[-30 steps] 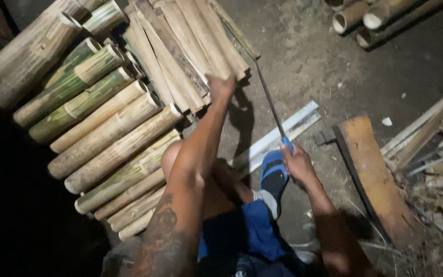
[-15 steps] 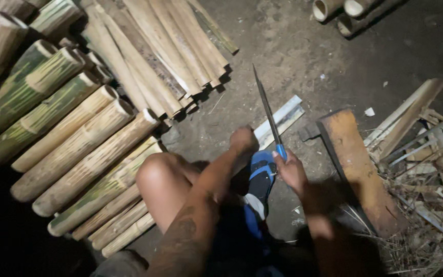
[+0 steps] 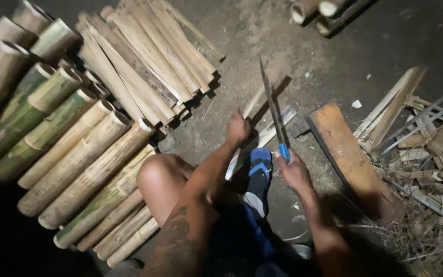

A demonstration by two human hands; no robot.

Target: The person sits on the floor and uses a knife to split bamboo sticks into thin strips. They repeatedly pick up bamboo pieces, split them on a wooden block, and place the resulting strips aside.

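Observation:
My left hand (image 3: 238, 128) is closed around a pale split bamboo strip (image 3: 260, 96), which slants up and to the right and looks blurred at its top. My right hand (image 3: 293, 170) grips the blue handle of a long knife (image 3: 272, 105). The blade points up and away from me, just right of the strip. Whether blade and strip touch is unclear. Below the hands are my bent knee (image 3: 155, 172) and a foot in a blue sandal (image 3: 259, 164).
A pile of split bamboo strips (image 3: 149, 56) lies at the upper left. Whole bamboo tubes (image 3: 73, 149) are stacked along the left. A wooden block (image 3: 347, 154) lies to the right, with scraps and shavings (image 3: 426, 138) beyond it. More tubes (image 3: 324, 10) lie at the top.
My left hand reached to the pile of split strips, then drew back toward me, and now holds a strip beside the knife. The right hand kept the knife upright.

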